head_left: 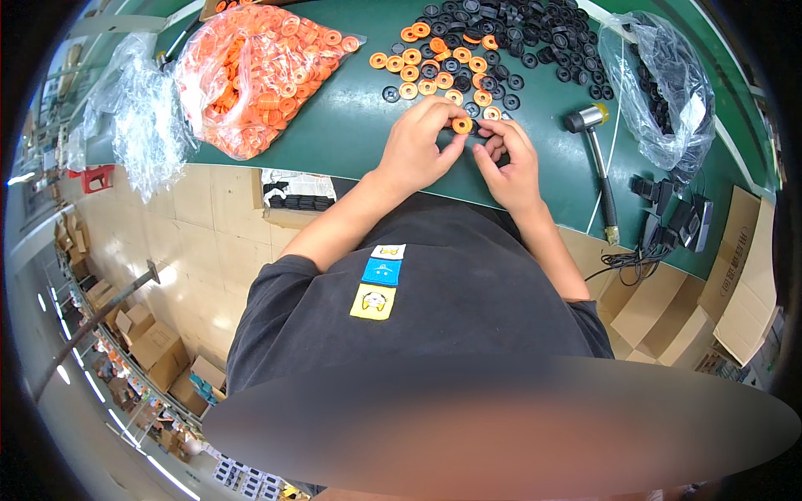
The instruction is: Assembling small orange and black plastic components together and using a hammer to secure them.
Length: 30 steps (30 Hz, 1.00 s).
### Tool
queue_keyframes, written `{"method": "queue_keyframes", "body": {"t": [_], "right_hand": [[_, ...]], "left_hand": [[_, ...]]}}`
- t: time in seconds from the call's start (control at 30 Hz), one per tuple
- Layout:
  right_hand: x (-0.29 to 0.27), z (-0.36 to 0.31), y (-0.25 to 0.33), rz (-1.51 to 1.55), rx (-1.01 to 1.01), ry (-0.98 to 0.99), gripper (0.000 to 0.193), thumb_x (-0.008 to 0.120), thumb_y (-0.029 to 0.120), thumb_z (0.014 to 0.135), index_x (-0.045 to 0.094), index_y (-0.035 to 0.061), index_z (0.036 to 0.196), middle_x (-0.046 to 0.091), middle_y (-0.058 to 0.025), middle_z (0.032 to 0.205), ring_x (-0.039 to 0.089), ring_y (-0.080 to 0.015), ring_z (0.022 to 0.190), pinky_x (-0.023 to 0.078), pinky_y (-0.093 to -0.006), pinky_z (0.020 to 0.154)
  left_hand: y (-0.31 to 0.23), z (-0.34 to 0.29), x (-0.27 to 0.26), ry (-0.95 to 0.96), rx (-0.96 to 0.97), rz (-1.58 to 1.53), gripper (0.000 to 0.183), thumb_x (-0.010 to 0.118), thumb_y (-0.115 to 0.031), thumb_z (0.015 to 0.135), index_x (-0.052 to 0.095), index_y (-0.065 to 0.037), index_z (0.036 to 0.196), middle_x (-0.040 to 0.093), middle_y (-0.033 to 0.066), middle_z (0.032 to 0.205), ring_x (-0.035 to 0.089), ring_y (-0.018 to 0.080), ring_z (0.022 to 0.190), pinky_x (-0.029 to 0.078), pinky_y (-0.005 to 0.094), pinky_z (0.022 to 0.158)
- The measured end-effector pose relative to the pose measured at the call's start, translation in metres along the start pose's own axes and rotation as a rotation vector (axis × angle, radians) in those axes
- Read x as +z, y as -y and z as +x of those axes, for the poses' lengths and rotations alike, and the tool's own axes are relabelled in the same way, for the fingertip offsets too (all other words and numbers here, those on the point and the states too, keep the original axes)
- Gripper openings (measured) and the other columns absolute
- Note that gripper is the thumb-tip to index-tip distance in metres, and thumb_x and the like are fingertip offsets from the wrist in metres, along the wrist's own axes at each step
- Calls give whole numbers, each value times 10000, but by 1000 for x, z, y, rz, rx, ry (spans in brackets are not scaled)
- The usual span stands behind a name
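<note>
My left hand (419, 144) pinches a small orange wheel (462, 124) between thumb and fingertips, its round face with a centre hole turned up. Close beside it, my right hand (511, 167) has its fingers curled in at a dark round piece, mostly hidden behind the orange wheel and fingertips; it looks like one of the black wheels. Just beyond my hands, loose orange wheels (408, 73) and black wheels (515, 82) lie mixed on the green table (351, 125). A bigger heap of black wheels (535, 25) spreads behind them.
A clear bag of orange wheels (259, 79) sits at the left, with crumpled plastic (142, 117) beside it. On the right lie a hammer (599, 159), another plastic bag (668, 83) and black adapters with cables (668, 230). Cardboard boxes (668, 309) stand below the table's right edge.
</note>
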State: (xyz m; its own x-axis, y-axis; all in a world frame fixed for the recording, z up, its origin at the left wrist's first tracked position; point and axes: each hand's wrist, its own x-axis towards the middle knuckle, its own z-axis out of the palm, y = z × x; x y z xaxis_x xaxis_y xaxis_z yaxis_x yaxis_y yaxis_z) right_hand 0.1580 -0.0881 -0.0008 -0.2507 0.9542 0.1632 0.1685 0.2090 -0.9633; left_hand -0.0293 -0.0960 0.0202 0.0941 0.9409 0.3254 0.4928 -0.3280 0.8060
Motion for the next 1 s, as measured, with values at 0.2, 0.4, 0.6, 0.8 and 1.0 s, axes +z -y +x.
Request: {"method": "queue_keyframes", "body": {"t": [0.2,0.4,0.6,0.8,1.0], "right_hand": [[-4,10,11,-347,-39,84,362,758,25,775,675,24,1128,619,-95,1007,632,-225,847,517,-320,701],[-3,17,4,-454,-229,68,327,797,54,728,705,26,1041,605,-125,1000,642,-319,930,537,-395,775],[0,16,5,-487,-233,108,363,814,65,712,704,24,1055,604,-130,1007,636,-326,956,526,-407,833],[-3,15,10,-404,-284,101,350,789,32,738,700,36,1077,648,-127,1078,655,-319,1009,536,-394,856],[-9,10,9,-269,-256,151,313,765,-35,798,701,16,1100,682,-135,1143,687,-290,1019,554,-352,895]], "left_hand": [[19,-10,-3,-30,-51,114,290,761,22,781,649,3,1049,657,128,1028,688,239,882,574,317,772],[22,-13,1,-2,7,149,287,783,-26,762,638,-1,1008,666,138,1042,680,295,938,559,363,802],[25,-11,4,6,50,223,299,793,-36,757,640,-8,1012,692,128,1036,691,292,936,560,366,807],[15,-18,5,57,-138,-56,305,784,-22,806,634,-5,1071,703,97,1068,697,190,939,553,306,808],[11,-20,10,86,-293,-448,296,750,2,868,625,-1,1136,708,69,1083,684,121,953,550,274,825]]}}
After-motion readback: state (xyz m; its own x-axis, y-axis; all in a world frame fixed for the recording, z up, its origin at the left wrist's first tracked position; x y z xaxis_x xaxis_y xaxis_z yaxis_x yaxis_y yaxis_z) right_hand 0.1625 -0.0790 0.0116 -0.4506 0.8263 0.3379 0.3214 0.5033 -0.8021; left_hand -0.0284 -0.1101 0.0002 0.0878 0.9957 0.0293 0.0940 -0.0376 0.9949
